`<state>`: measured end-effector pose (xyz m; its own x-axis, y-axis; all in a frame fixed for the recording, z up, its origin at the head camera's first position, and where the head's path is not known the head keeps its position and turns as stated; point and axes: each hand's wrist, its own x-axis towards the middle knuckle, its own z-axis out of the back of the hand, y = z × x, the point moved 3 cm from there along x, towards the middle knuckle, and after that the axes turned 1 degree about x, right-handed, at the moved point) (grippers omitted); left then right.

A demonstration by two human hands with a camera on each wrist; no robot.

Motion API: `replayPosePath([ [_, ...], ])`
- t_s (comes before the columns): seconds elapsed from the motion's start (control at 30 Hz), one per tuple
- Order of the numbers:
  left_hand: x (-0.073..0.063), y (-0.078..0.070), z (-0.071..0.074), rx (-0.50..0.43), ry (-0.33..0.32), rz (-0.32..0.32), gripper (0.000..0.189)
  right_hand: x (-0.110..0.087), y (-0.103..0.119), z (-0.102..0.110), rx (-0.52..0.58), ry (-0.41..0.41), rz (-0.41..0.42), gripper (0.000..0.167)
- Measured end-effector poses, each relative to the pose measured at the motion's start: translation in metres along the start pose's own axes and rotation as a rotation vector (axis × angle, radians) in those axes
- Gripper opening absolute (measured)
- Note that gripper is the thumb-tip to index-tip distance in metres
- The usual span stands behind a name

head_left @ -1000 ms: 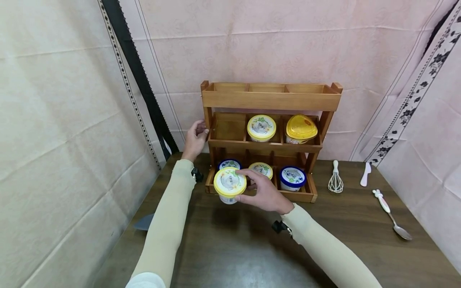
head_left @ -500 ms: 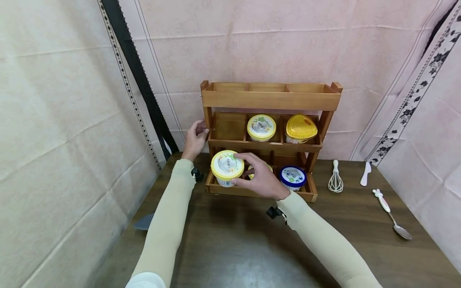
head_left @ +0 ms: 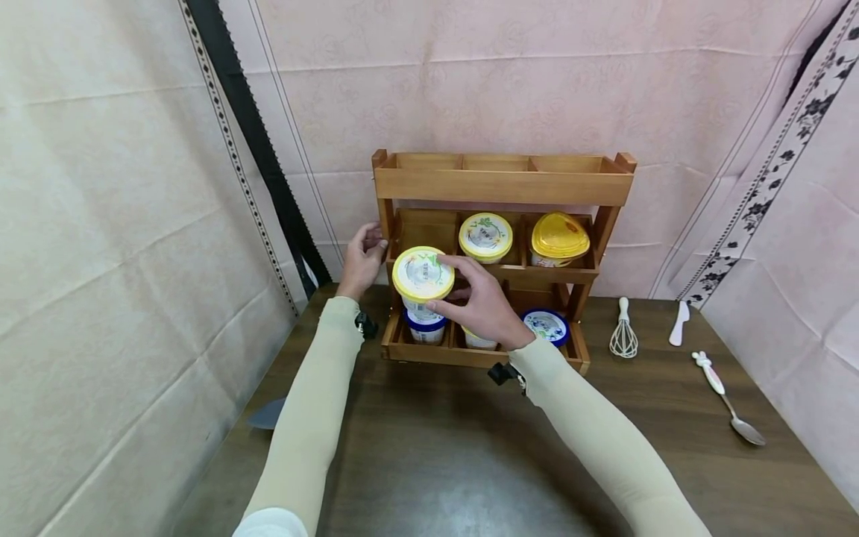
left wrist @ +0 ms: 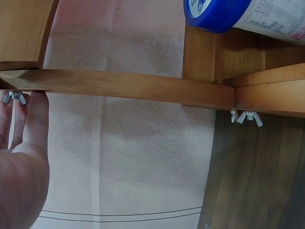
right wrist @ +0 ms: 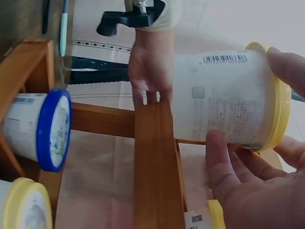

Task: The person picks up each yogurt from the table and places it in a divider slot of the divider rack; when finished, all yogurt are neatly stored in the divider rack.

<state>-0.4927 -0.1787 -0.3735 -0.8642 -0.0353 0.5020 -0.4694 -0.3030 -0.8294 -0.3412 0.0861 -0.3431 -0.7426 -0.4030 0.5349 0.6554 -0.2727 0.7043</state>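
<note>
My right hand (head_left: 485, 302) holds a white tub with a yellow lid (head_left: 423, 274), thumb and fingers at its lid and side. In the head view it is raised in front of the left end of the middle tier of a three-tier wooden rack (head_left: 503, 189), overlapping a blue-lidded tub (head_left: 426, 328) below. The right wrist view shows the held tub's printed side (right wrist: 219, 95) close by the tier's front board (right wrist: 157, 167). My left hand (head_left: 362, 261) touches the rack's left side, its fingers (left wrist: 37, 117) against the wooden side bar (left wrist: 133, 87) by a wing nut.
A yellow-lidded tub (head_left: 485, 237) and a tub with a domed yellow lid (head_left: 560, 237) sit in the middle tier. The bottom tier has another yellow-lidded tub (head_left: 478, 341) and a blue-lidded tub (head_left: 546, 326). At right lie a whisk (head_left: 623, 332), a white-handled utensil (head_left: 680, 323) and a spoon (head_left: 728, 403).
My right hand has lifted the yellow-lidded tub from in front of the bottom tier up to the middle tier's left end. My left hand has stayed at the rack's side.
</note>
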Motion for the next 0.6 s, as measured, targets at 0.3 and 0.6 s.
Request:
replayPosePath([
  [0.3, -0.002, -0.001, 0.001, -0.014, -0.001, 0.009, 0.04, 0.027, 0.006, 0.007, 0.02, -0.061, -0.054, 0.078],
  [0.6, -0.003, -0.003, 0.001, -0.007, -0.004, 0.017, 0.04, 0.054, 0.005, 0.009, -0.069, -0.131, -0.074, 0.082],
])
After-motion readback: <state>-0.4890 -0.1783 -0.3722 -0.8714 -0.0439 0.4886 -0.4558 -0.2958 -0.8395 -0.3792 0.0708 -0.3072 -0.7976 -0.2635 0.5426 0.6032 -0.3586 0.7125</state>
